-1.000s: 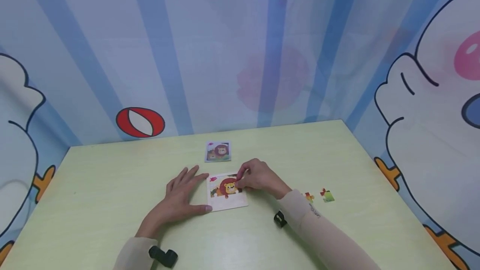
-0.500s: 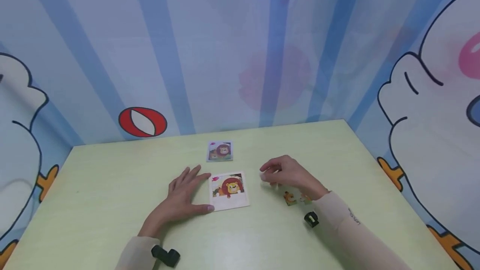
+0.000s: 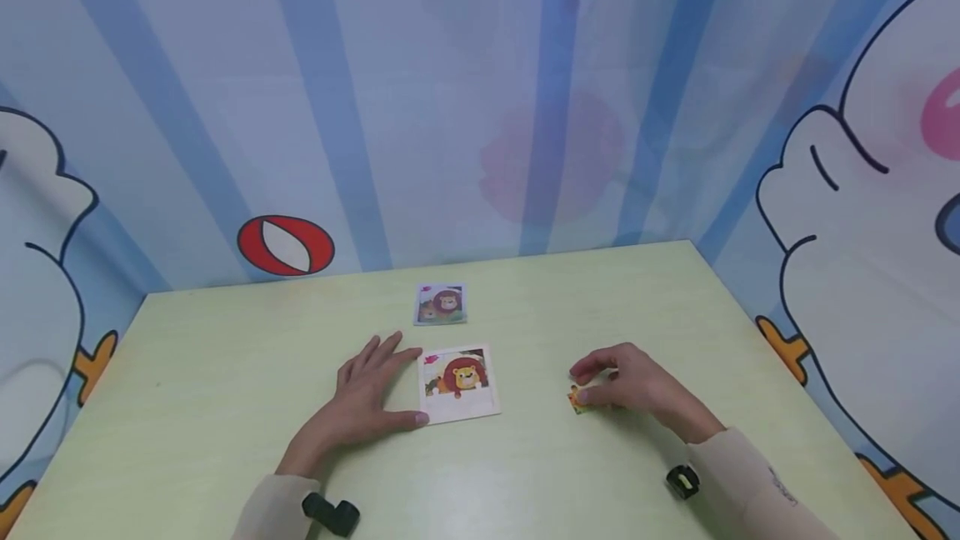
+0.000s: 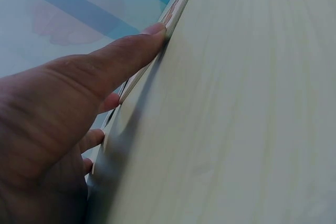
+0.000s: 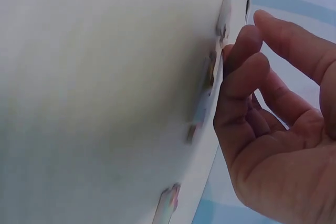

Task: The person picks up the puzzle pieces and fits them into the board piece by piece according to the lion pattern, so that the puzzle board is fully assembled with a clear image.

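A small square jigsaw puzzle lies on the table, its upper part showing a lion and its lower part bare white. My left hand is spread flat beside it, thumb and index fingertips at its left edge. In the left wrist view the thumb of my left hand presses on that edge. Off to the right, my right hand hovers with loosely bent fingers over loose puzzle pieces, partly hiding them. Several puzzle pieces stand out beside my right hand in the right wrist view; none shows between its fingers.
Behind the puzzle lies a small lion picture card. The pale wooden table ends at a blue striped backdrop. Dark wrist cameras sit on both sleeves.
My right hand has left the puzzle's right edge and moved right and down to the loose pieces. My left hand has stayed at the puzzle's left edge.
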Demonstrator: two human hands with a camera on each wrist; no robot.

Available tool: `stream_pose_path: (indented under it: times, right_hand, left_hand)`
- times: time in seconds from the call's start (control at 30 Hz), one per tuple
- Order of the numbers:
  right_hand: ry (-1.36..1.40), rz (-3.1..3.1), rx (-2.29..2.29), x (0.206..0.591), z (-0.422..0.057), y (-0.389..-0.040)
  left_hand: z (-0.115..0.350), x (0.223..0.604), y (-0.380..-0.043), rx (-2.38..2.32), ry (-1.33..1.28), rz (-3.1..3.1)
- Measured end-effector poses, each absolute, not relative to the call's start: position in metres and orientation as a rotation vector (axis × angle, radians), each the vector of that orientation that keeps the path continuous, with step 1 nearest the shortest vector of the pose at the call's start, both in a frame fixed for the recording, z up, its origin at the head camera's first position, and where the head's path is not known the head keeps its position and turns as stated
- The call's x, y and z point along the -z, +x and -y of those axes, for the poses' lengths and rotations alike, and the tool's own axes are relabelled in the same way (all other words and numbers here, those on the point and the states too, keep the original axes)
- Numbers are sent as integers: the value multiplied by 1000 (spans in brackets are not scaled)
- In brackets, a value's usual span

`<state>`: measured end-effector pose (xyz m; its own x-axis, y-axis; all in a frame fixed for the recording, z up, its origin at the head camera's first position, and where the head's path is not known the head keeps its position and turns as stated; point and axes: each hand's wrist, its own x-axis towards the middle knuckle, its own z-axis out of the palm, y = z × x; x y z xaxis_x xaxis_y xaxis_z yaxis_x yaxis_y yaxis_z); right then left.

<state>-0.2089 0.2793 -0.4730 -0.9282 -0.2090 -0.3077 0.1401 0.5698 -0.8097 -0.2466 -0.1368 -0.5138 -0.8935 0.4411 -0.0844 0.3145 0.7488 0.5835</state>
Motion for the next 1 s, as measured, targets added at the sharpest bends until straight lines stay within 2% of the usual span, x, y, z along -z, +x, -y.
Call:
stream_pose_path:
  times: [0.5,1.0]
  right_hand:
    - [-189,-2581,1188,481,-277,-197]
    - [-83,-2542,1259,476,-272,-196]
  left_hand:
    - [138,515,-246,-855,586,-2729]
    - [136,515,-247,-866,594,-2728]
